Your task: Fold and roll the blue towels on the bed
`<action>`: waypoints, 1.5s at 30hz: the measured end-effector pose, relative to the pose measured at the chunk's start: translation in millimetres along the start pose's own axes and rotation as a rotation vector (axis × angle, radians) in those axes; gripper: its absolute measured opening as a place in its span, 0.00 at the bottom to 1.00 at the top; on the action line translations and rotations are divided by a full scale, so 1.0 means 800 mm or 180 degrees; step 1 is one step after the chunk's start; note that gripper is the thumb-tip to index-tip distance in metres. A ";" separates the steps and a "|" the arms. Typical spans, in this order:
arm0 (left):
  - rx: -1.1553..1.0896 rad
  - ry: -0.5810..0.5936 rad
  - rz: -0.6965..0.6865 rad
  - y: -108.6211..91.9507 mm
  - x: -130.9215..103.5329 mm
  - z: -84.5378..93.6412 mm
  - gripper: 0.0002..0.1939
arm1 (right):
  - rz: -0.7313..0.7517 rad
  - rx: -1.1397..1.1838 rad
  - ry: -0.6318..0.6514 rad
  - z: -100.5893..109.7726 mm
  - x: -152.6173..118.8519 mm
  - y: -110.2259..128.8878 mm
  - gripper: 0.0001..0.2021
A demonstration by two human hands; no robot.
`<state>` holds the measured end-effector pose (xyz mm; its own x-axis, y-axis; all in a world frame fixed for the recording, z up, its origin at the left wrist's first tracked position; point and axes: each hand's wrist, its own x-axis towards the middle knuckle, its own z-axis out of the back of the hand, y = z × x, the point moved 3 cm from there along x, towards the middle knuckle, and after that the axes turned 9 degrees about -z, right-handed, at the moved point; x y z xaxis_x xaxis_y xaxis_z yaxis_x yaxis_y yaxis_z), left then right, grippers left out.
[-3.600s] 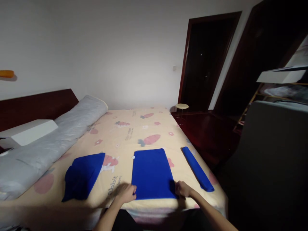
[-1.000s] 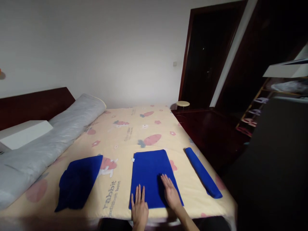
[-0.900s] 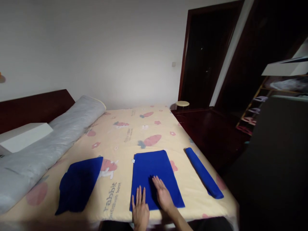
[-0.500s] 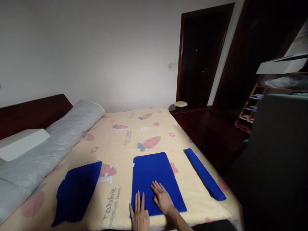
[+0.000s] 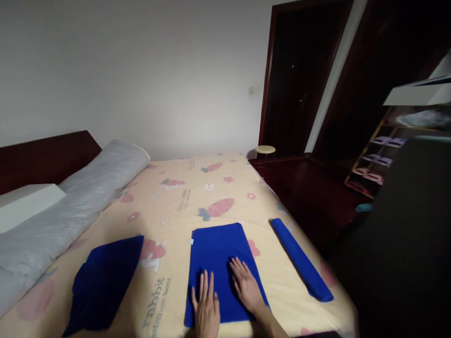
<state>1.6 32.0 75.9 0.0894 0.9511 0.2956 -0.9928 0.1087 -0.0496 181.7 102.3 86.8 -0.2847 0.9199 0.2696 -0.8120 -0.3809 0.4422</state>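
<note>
A blue cloth [image 5: 219, 244] lies flat as a rectangle on the bed, a small white tag at its left edge. My left hand [image 5: 207, 305] rests palm down on its near left part, fingers stretched out. On the near right part, my right hand [image 5: 246, 285] also lies flat with fingers extended. To the right is a rolled blue cloth [image 5: 299, 258], apart from both hands. Over on the left lies another blue cloth [image 5: 104, 284], loosely spread and in shadow.
The bed's patterned sheet [image 5: 169, 263] has carrots and rabbits on it. A grey rolled quilt [image 5: 95, 178] and a white box [image 5: 30, 199] are along the left. Beyond the bed stand a round stool [image 5: 265, 149], a dark door [image 5: 303, 80] and a shoe rack [image 5: 373, 157].
My right hand has slid a little to the right across the flat cloth, while my left hand has shifted slightly up onto it. The view has turned slightly.
</note>
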 end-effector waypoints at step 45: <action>-0.0026 0.0331 -0.0641 0.078 0.125 -0.022 0.29 | -0.0076 -0.0316 0.0035 -0.016 0.076 -0.041 0.24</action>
<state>-50.3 138.7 85.2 0.2940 0.9346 0.2003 -0.9535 0.3015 -0.0073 184.7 171.8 77.8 -0.2697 0.9298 0.2505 -0.8650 -0.3483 0.3612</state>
